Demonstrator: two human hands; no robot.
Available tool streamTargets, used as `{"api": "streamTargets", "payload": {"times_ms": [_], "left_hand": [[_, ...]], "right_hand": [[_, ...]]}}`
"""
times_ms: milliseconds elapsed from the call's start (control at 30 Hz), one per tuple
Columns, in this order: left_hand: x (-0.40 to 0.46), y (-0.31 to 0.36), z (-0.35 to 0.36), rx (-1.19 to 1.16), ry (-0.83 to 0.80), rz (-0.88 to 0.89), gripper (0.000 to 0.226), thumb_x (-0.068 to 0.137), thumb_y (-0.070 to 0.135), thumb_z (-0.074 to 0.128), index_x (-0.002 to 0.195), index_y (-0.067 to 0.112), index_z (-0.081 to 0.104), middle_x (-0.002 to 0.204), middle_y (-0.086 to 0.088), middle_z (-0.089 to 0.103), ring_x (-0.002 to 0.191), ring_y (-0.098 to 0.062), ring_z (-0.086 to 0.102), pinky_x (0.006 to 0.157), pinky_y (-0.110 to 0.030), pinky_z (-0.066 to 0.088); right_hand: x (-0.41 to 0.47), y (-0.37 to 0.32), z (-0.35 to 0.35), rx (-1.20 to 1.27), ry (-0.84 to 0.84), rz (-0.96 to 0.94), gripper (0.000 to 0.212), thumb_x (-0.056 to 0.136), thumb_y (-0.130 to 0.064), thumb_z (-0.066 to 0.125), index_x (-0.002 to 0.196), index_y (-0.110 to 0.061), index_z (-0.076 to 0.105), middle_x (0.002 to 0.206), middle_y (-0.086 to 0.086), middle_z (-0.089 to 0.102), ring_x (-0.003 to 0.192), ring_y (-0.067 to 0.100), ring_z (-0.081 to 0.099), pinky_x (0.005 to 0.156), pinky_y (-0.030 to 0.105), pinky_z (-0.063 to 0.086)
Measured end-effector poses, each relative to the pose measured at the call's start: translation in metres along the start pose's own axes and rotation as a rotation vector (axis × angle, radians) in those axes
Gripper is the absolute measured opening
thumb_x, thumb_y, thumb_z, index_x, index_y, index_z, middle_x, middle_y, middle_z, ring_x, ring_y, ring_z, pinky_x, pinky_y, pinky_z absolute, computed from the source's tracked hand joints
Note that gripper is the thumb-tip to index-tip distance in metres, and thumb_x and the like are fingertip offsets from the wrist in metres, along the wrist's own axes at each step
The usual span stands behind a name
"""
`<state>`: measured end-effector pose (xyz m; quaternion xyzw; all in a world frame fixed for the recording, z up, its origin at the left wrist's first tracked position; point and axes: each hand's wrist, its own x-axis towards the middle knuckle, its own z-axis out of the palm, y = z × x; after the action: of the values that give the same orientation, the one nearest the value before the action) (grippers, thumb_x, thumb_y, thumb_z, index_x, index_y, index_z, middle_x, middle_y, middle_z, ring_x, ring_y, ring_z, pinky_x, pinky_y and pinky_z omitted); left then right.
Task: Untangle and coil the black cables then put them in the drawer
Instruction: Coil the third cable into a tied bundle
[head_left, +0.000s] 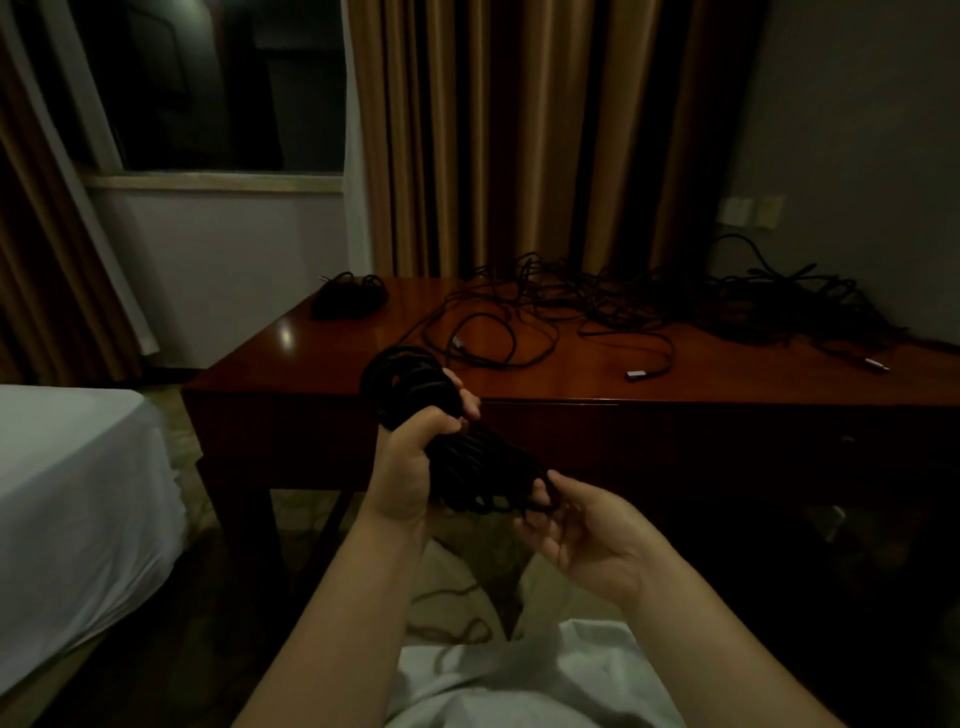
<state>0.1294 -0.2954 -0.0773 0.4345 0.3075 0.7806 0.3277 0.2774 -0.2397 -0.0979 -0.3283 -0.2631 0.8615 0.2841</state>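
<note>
- Two walls, a dark window (208, 83) and tan curtains (493, 135) enclose the room; light is low and fine detail is lost in shadow.
- At my left stands the bed (78, 493), covered in a white sheet.
- Ahead of me stands the bench (545, 374), of glossy red-brown wood. Its front face may hold the drawer; I cannot tell in this light, and nothing there stands open.
- On the bench, toward the back and right, lies the tangle of loose cables (675, 296), with several plug ends lying free near the front edge. It is well apart from my hands.
- At the back left corner of the bench lies a small dark bundle (348, 296), possibly a cable already coiled.
- In front of the bench edge I hold the coiled cable (447, 441) in the air.
- My left hand (415, 447) grips the coil about its middle, fingers curled round the loops.
- My right hand (576, 525) pinches the strands at the lower end of the coil.
- Step in hand, as I judge it: finishing this coil.
- Next move calls for securing the loose end, then locating and opening the drawer; most of the cable remains untangled.
</note>
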Motion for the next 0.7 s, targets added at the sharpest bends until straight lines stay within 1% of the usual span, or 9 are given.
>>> {"api": "streamTargets", "payload": {"times_ms": [67,133,233,300,367,433,500,600,700], "left_hand": [[-0.001,-0.002,0.002,-0.036,-0.003,-0.009,0.02,0.054,0.017,0.061,0.074,0.017,0.062,0.072,-0.001,0.058,0.077,-0.019,0.059,0.077,-0.035,0.048],[-0.001,-0.002,0.003,-0.075,0.0,-0.032,0.027,0.053,0.016,0.061,0.08,0.012,0.055,0.072,-0.001,0.056,0.076,-0.018,0.057,0.083,-0.04,0.045],[-0.003,-0.002,0.006,-0.109,0.03,-0.019,0.031,0.054,0.011,0.059,0.084,0.011,0.051,0.068,0.0,0.052,0.07,-0.015,0.055,0.089,-0.039,0.044],[-0.003,-0.003,0.008,-0.143,0.07,-0.039,0.031,0.055,0.008,0.057,0.085,0.011,0.051,0.066,0.0,0.051,0.068,-0.014,0.054,0.089,-0.038,0.045],[-0.002,-0.001,0.006,-0.156,0.105,-0.046,0.028,0.057,0.006,0.055,0.084,0.011,0.05,0.064,0.001,0.05,0.065,-0.014,0.052,0.085,-0.038,0.046],[0.001,0.001,0.001,-0.18,0.164,-0.053,0.023,0.061,0.005,0.049,0.083,0.011,0.049,0.062,0.0,0.047,0.062,-0.014,0.049,0.08,-0.035,0.048],[0.0,0.002,0.0,-0.201,0.202,-0.081,0.022,0.062,0.006,0.045,0.083,0.012,0.048,0.061,0.0,0.044,0.059,-0.014,0.047,0.075,-0.033,0.049],[-0.003,0.002,0.0,-0.237,0.211,-0.114,0.022,0.061,0.006,0.045,0.082,0.013,0.046,0.06,0.0,0.043,0.057,-0.013,0.046,0.076,-0.033,0.046],[0.0,0.009,-0.004,-0.282,0.19,-0.098,0.023,0.061,0.007,0.045,0.083,0.013,0.046,0.062,0.0,0.043,0.059,-0.013,0.046,0.079,-0.032,0.048]], "right_hand": [[0.0,0.004,0.008,0.212,-0.036,-0.035,0.027,0.098,-0.014,0.043,0.076,-0.002,0.055,0.055,0.008,0.054,0.042,0.018,0.059,0.046,0.032,0.057],[-0.001,0.004,0.014,0.343,-0.099,-0.079,0.028,0.098,-0.016,0.041,0.075,-0.005,0.052,0.05,0.004,0.047,0.042,0.015,0.052,0.052,0.032,0.058],[-0.007,0.006,0.02,0.214,-0.217,-0.254,0.022,0.093,-0.018,0.041,0.076,-0.009,0.052,0.045,-0.002,0.038,0.041,0.01,0.041,0.063,0.03,0.05],[-0.014,0.007,0.019,-0.035,-0.363,-0.354,0.017,0.087,-0.019,0.043,0.081,-0.008,0.054,0.044,-0.004,0.038,0.04,0.008,0.04,0.058,0.024,0.043],[-0.017,0.005,0.011,-0.543,-0.401,-0.391,0.013,0.092,-0.017,0.044,0.088,-0.013,0.055,0.05,-0.008,0.044,0.041,0.004,0.04,0.046,0.016,0.036],[-0.014,0.003,0.006,-1.199,-0.231,-0.396,0.015,0.097,-0.021,0.046,0.107,-0.024,0.058,0.068,-0.014,0.053,0.054,-0.003,0.046,0.051,0.011,0.036],[-0.004,-0.005,0.004,-1.666,-0.074,-0.407,0.027,0.098,-0.027,0.048,0.123,-0.026,0.058,0.092,-0.012,0.059,0.072,-0.003,0.05,0.06,0.011,0.038],[0.004,-0.018,0.006,-1.865,-0.007,-0.371,0.027,0.097,-0.031,0.049,0.118,-0.023,0.063,0.088,-0.004,0.062,0.076,0.009,0.058,0.068,0.023,0.044],[0.006,-0.025,0.003,-1.616,-0.113,-0.294,0.028,0.099,-0.03,0.045,0.12,-0.02,0.061,0.093,-0.003,0.07,0.081,0.007,0.064,0.08,0.025,0.049]]}}
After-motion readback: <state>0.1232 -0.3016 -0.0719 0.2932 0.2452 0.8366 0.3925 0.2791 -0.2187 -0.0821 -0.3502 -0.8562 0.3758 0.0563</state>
